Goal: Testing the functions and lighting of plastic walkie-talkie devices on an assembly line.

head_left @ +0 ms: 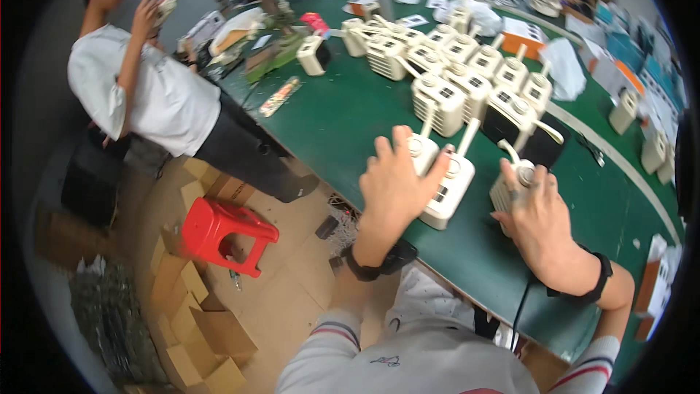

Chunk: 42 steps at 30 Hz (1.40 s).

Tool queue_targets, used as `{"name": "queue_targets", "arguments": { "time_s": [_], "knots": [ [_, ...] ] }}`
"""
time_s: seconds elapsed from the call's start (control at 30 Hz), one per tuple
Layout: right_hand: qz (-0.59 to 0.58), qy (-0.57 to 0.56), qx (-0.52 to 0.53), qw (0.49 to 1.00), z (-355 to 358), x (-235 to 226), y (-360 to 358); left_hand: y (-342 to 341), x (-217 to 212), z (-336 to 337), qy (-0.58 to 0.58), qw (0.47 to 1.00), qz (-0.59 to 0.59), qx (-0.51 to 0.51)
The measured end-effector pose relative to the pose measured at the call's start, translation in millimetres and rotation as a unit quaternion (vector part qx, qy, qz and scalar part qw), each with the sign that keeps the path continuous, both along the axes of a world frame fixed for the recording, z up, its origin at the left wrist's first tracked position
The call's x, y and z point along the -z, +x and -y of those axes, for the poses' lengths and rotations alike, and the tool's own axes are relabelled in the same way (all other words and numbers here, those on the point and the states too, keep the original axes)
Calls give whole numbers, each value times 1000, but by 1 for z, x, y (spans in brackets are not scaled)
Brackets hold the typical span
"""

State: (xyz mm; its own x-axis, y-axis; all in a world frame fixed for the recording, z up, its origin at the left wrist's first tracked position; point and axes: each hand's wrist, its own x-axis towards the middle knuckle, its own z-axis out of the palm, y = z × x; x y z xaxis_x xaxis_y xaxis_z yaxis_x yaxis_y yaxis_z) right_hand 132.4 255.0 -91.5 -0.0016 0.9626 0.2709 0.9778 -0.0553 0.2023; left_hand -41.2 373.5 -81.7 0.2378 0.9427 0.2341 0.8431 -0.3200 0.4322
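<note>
My left hand (397, 186) spans a cream portable speaker (421, 152) near the front table edge, thumb on one side and fingers on the other. Against that hand's thumb side stands a second cream speaker (446, 197), with a round knob, dark square buttons and an upright strap. Farther right, my right hand (536, 211) is closed around another cream speaker (502, 193), fingertips by its top knob and thumb at its lower side. My palm hides much of that one. Dark bands circle both wrists.
Several more cream speakers (445, 95) stand in close rows on the green table (328, 124). Beyond are white bags (565, 69) and an orange-white box (523, 36). A person (146, 87) stands at left, holding a cream item. A red stool (222, 230) and opened cartons (193, 321) are on the floor.
</note>
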Motion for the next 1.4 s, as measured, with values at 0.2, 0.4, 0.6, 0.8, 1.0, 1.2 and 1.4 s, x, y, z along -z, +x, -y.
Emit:
{"name": "queue_targets", "arguments": {
  "time_s": [0.2,0.4,0.6,0.8,1.0,1.2,1.4],
  "knots": [
    [-91,-173,-68,978,-14,-58,-13,-10,-3,4,-1,1000,18,-17],
    [-106,-186,-95,972,-16,-46,-29,-11,12,3,46,998,40,-1],
    [-107,-117,-155,975,-17,-60,-2,-6,2,10,-15,999,48,9],
    [-105,-13,-40,994,-158,-112,105,-10,-12,37,197,955,29,220],
    [45,-184,-142,972,-364,-56,245,-2,26,57,160,965,38,204],
    [-10,-108,-220,969,-449,-58,193,5,39,58,189,941,110,256],
    [6,-42,-264,964,-436,-55,172,3,44,61,277,938,61,198]
  ]
}}
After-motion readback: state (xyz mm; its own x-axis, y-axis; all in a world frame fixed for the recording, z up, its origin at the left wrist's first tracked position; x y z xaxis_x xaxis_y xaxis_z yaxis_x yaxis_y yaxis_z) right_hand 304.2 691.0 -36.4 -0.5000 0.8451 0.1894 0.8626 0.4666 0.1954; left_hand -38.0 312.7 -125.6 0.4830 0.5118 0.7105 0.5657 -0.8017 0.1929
